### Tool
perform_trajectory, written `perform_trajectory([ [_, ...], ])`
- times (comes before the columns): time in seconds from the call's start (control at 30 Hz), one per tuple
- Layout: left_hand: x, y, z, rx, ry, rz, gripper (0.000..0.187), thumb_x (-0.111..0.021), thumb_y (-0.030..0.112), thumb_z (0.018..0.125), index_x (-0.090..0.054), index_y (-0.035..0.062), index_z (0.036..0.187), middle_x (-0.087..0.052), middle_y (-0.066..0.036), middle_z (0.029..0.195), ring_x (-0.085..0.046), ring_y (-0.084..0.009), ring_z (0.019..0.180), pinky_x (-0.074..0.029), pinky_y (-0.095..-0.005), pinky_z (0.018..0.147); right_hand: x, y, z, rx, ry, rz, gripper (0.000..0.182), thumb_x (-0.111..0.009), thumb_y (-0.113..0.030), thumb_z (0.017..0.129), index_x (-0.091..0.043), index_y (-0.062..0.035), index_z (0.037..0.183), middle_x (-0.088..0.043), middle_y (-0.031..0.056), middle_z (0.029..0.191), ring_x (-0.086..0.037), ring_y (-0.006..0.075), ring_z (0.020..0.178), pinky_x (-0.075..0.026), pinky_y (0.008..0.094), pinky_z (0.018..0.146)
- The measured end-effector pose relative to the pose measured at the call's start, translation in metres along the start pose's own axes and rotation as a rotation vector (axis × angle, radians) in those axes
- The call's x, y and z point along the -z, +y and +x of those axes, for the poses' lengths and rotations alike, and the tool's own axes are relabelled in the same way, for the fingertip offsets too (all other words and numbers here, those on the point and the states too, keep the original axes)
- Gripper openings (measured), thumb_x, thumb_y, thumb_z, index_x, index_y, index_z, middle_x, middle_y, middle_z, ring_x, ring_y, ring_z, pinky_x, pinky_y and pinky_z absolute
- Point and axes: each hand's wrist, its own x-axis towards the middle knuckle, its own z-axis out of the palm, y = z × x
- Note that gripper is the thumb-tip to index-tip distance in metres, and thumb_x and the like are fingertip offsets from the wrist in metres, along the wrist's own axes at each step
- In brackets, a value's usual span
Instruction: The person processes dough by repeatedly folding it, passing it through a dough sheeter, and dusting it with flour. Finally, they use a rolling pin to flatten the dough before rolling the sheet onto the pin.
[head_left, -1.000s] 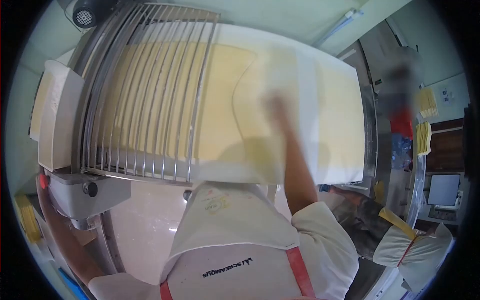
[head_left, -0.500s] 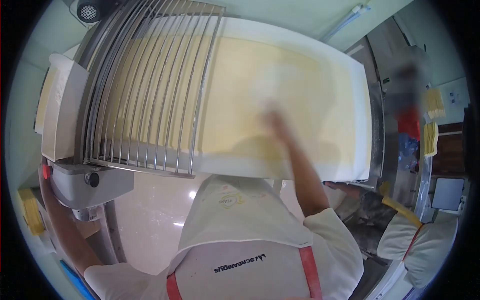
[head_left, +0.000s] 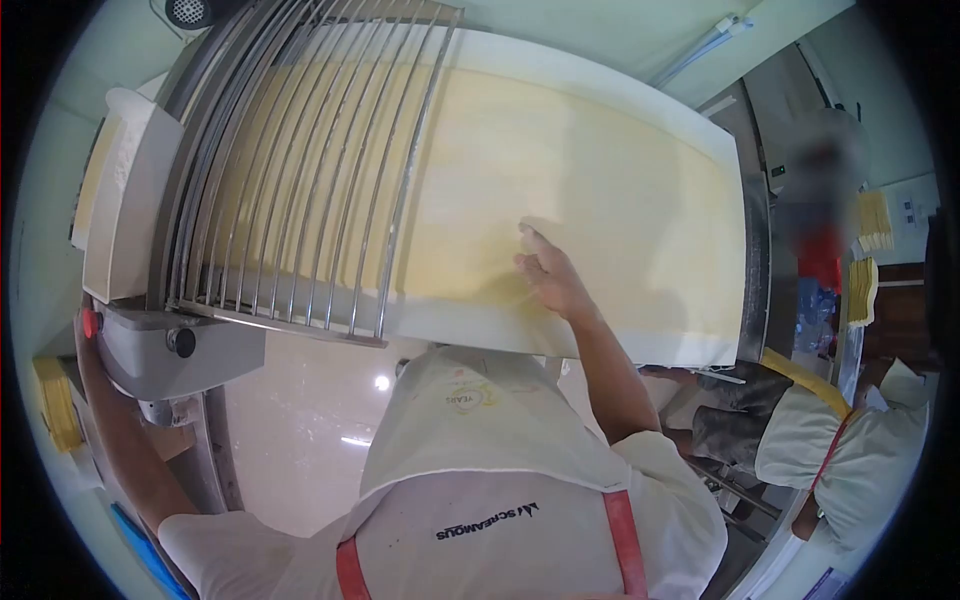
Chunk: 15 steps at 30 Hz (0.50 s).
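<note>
Head view: one camera looks down past an apron onto a dough sheeter.
Right hand: the right hand (head_left: 548, 275) lies flat and relaxed on the dough sheet (head_left: 560, 190), fingers spread near the front edge, grasping nothing. A second ago it was a blur sweeping across the sheet; now it has come to rest and is sharp.
Dough sheet: pale yellow, spread across the white conveyor belt (head_left: 610, 345). The fold line seen a second ago is gone, and the sheet now looks smooth, so I judge the smoothing done at this spot.
Left hand: the left hand (head_left: 82, 325) is at the side of the machine by the red button (head_left: 92, 322); I cannot tell whether it grips anything.
Guard: the steel guard grille (head_left: 300, 170) covers the sheet's left part.
Nearby: another person's white sleeve (head_left: 850, 450) shows at lower right.
</note>
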Motion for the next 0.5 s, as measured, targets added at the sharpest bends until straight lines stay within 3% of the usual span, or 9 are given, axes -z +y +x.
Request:
perform_trajectory([
  [0.03,0.001,-0.003,0.001,0.001,-0.002,-0.001,0.055,-0.046,0.046,0.093,-0.050,0.0045,0.128,-0.054,-0.013,0.123,-0.052,-0.0222,0.111,-0.040,-0.0349,0.097,0.014,0.003,-0.001,0.039,-0.075,0.059,0.039,-0.047,-0.029,0.092,-0.054,-0.0013,0.119,-0.054,0.0027,0.093,-0.050,0.0151,0.083,-0.042,0.0316,0.078],
  [0.1,0.000,-0.003,-0.008,0.012,0.001,-0.005,0.055,-0.046,0.046,0.092,-0.051,0.0046,0.128,-0.054,-0.013,0.123,-0.052,-0.0223,0.111,-0.040,-0.0351,0.097,0.121,0.049,0.013,0.013,0.053,0.225,0.044,-0.046,-0.033,0.093,-0.052,-0.0019,0.124,-0.055,0.0039,0.098,-0.049,0.0175,0.090,-0.042,0.0345,0.086],
  [0.17,-0.001,0.002,-0.006,0.006,0.004,-0.004,0.056,-0.046,0.047,0.092,-0.051,0.0048,0.128,-0.055,-0.013,0.123,-0.052,-0.0224,0.111,-0.040,-0.0353,0.097,0.249,0.067,0.008,0.038,0.187,0.286,0.036,-0.048,-0.019,0.086,-0.057,-0.0006,0.116,-0.054,0.0018,0.086,-0.049,0.0089,0.071,-0.042,0.0214,0.062],
  [0.23,-0.001,0.003,-0.007,0.009,0.009,-0.008,0.056,-0.046,0.048,0.092,-0.051,0.0049,0.128,-0.055,-0.013,0.123,-0.052,-0.0225,0.111,-0.040,-0.0356,0.096,0.319,0.126,0.001,-0.166,0.802,0.884,0.024,-0.053,-0.009,0.075,-0.063,0.0008,0.094,-0.059,0.0066,0.075,-0.055,0.0109,0.059,-0.041,0.0220,0.048],
  [0.3,-0.001,-0.001,-0.006,0.014,0.009,-0.007,0.057,-0.046,0.048,0.092,-0.051,0.0050,0.128,-0.055,-0.013,0.123,-0.052,-0.0226,0.111,-0.040,-0.0358,0.096,0.326,0.181,-0.016,-0.133,1.426,0.423,0.018,-0.053,-0.009,0.080,-0.064,0.0003,0.090,-0.065,0.0110,0.084,-0.061,0.0143,0.064,-0.045,0.0223,0.050],
  [0.33,0.001,-0.001,-0.004,0.010,0.009,-0.008,0.057,-0.046,0.049,0.092,-0.051,0.0051,0.128,-0.055,-0.013,0.123,-0.052,-0.0226,0.111,-0.040,-0.0359,0.096,0.280,0.176,-0.011,-0.214,1.406,0.262,0.021,-0.051,-0.012,0.082,-0.061,0.0000,0.095,-0.062,0.0119,0.090,-0.058,0.0161,0.071,-0.043,0.0247,0.056],
  [0.4,0.002,0.001,-0.007,0.016,0.013,-0.002,0.058,-0.046,0.049,0.092,-0.051,0.0052,0.128,-0.055,-0.013,0.123,-0.053,-0.0227,0.110,-0.040,-0.0361,0.096,0.137,0.123,-0.010,-0.222,0.836,-0.034,0.029,-0.046,-0.019,0.086,-0.055,-0.0007,0.105,-0.057,0.0139,0.101,-0.052,0.0197,0.085,-0.040,0.0296,0.068],
  [0.47,0.001,0.006,-0.008,0.019,0.017,0.000,0.058,-0.046,0.050,0.091,-0.051,0.0053,0.128,-0.055,-0.013,0.123,-0.053,-0.0228,0.110,-0.041,-0.0364,0.096,0.038,0.063,-0.040,0.051,0.192,-0.220,0.036,-0.042,-0.026,0.089,-0.049,-0.0014,0.115,-0.052,0.0158,0.112,-0.046,0.0233,0.099,-0.036,0.0345,0.079],
  [0.5,0.000,0.009,-0.008,0.020,0.020,0.000,0.059,-0.046,0.050,0.091,-0.051,0.0054,0.128,-0.055,-0.013,0.123,-0.053,-0.0228,0.110,-0.041,-0.0365,0.096,0.031,0.060,-0.051,0.226,0.077,-0.281,0.041,-0.039,-0.029,0.091,-0.046,-0.0018,0.120,-0.049,0.0168,0.118,-0.043,0.0251,0.106,-0.034,0.0369,0.085],
])
